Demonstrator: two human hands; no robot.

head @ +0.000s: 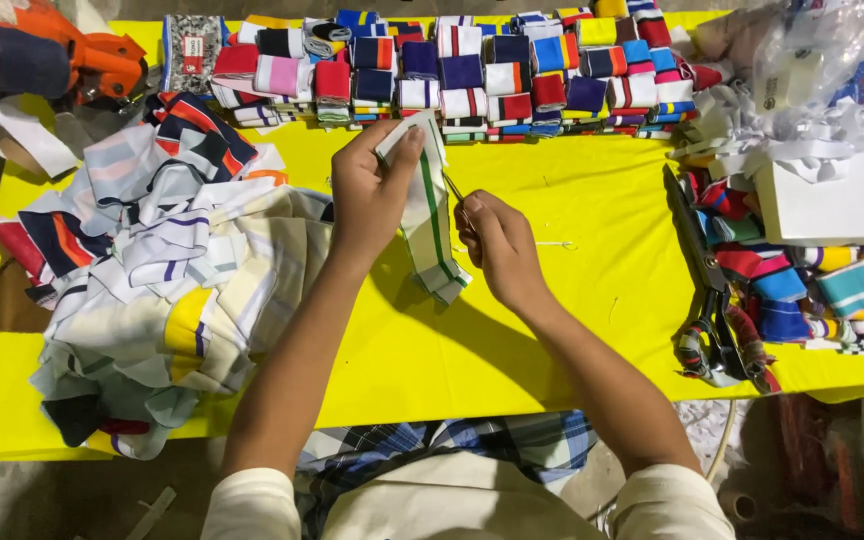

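Yellow covers the counter from the near edge to the far one. Nearest the viewer, both forearms reach out over it from cream sleeves.

The left hand is closed around the upper part of a folded white strip of knit cloth with a green stripe running down it, thumb and fingers pinching its top end. The strip hangs with its long axis nearly upright in the view, top end pointing away toward the far stacks, lower end leaning slightly right and touching the counter near the middle.

The right hand sits just beside the strip on its right, fingers curled shut on small thread snips whose thin tip points up and left at the strip's edge.

To the left lies a loose heap of striped collar pieces in white, navy, red and yellow. To the right, large black scissors lie with blades pointing away, beside rolled striped bands and a white box.

Farther back, rows of folded striped pieces line the far edge. An orange tool sits at the far left corner and a clear plastic bag at the far right.
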